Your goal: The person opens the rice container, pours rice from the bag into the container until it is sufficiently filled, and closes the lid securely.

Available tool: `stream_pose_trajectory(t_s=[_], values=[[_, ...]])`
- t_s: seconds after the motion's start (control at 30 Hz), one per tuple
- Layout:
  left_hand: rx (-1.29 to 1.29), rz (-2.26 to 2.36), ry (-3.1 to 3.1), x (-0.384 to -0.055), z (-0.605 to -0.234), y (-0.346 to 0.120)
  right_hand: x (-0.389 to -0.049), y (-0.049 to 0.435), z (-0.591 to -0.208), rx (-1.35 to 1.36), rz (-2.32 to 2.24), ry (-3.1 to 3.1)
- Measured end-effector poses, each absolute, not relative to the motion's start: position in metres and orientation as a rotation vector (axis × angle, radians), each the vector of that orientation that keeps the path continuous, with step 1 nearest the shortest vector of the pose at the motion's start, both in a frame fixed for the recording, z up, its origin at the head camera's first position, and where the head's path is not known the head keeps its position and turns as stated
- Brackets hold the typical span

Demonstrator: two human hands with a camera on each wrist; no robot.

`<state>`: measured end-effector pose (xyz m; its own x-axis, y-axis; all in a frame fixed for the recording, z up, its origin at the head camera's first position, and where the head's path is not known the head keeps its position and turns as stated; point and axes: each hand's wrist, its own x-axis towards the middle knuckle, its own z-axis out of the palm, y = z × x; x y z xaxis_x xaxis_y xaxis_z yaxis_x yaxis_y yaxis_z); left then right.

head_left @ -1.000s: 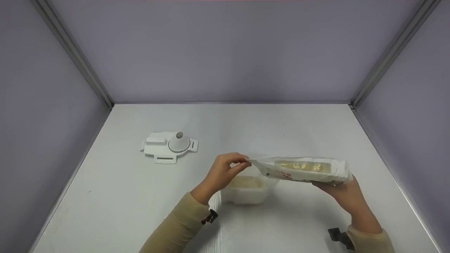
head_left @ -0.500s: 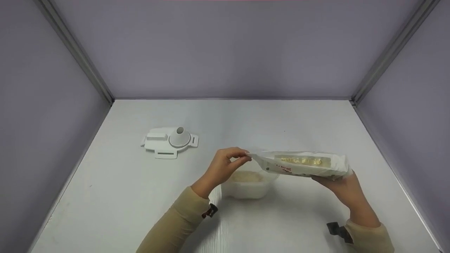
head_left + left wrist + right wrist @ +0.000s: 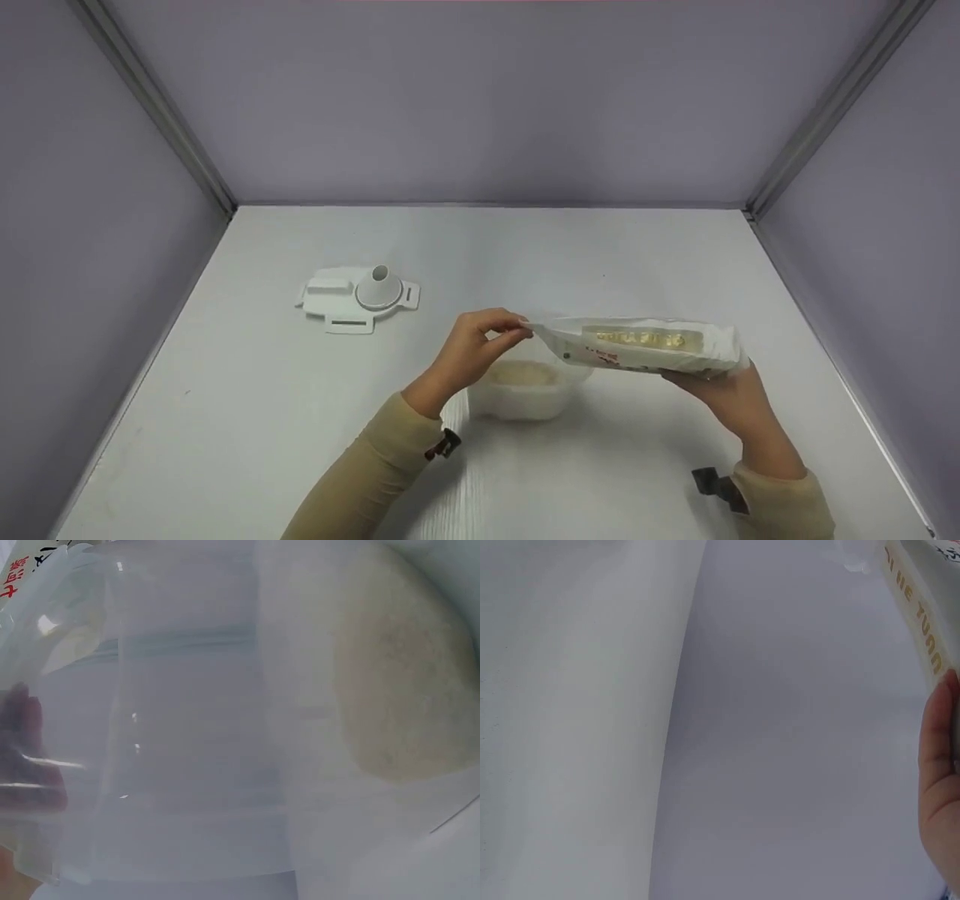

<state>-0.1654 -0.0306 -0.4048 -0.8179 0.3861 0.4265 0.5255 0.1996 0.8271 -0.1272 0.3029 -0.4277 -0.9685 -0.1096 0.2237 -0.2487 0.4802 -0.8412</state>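
Note:
A white plastic bag [image 3: 641, 354] with gold lettering and small red print lies tilted on its side in the air, its left end low over a translucent white tub [image 3: 517, 403]. Pale, rice-like contents [image 3: 523, 373] cover the tub's bottom. My left hand [image 3: 474, 349] pinches the bag's flattened left end between thumb and fingers. At the other end, my right hand [image 3: 731, 401] grips the bag from below. In the left wrist view, clear film covers much of the picture, beside the beige contents [image 3: 409, 690]. The right wrist view catches the bag's lettered edge [image 3: 915, 607].
A white plastic lid-like piece [image 3: 356, 296] with a cone spout and side tabs lies on the white table [image 3: 247, 420], left of the tub. Grey-violet panels [image 3: 480, 105] wall the table at the back and both sides.
The head view has tilted slightly, so everything sits a little higher in the picture. Hands, bag and tub keep nearly the same places relative to each other.

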Motion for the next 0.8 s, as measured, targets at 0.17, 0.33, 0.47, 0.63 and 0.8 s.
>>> stream_pose_trajectory(t_s=[0.17, 0.33, 0.47, 0.63, 0.8], values=[[-0.89, -1.719, -2.298, -0.175, -0.419, -0.032, -0.127, 0.302, -0.425, 0.316, 1.514, -2.565], [-0.91, -1.735, -2.26, -0.175, -0.421, -0.033, -0.124, 0.301, -0.424, 0.314, 1.555, -2.542], [-0.91, -1.719, -2.257, -0.174, -0.419, -0.035, -0.124, 0.299, -0.423, 0.321, 1.565, -2.538], [-0.895, -1.695, -2.258, -0.172, -0.417, -0.038, -0.125, 0.296, -0.422, 0.329, 1.55, -2.553], [-0.878, -1.694, -2.256, -0.172, -0.416, -0.042, -0.127, 0.293, -0.42, 0.352, 1.574, -2.533]])
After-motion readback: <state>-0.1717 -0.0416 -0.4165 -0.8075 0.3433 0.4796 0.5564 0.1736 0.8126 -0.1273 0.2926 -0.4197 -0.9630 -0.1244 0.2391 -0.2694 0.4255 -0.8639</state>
